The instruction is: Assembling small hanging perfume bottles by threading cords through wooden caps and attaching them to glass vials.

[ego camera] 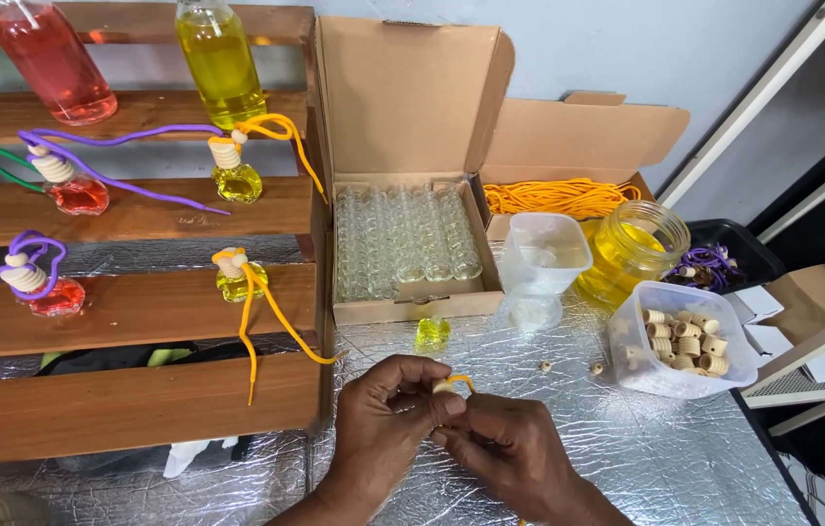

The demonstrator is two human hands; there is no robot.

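My left hand (388, 419) and my right hand (510, 450) meet low in the middle, over a silver foil surface (627, 458). Together they pinch a small wooden cap (444, 388) threaded on an orange cord (462, 381). Just beyond the hands stands a tiny glass bottle of yellow liquid (432, 334), uncapped. Two loose wooden beads (546, 366) lie to its right.
An open cardboard box of empty little glass bottles (408, 244) sits ahead. Right of it are orange cords in a box (554, 198), a jar of yellow liquid (635, 248), a tub of wooden caps (685, 341) and empty plastic cups (544, 255). Finished bottles hang on wooden slats (130, 312) at left.
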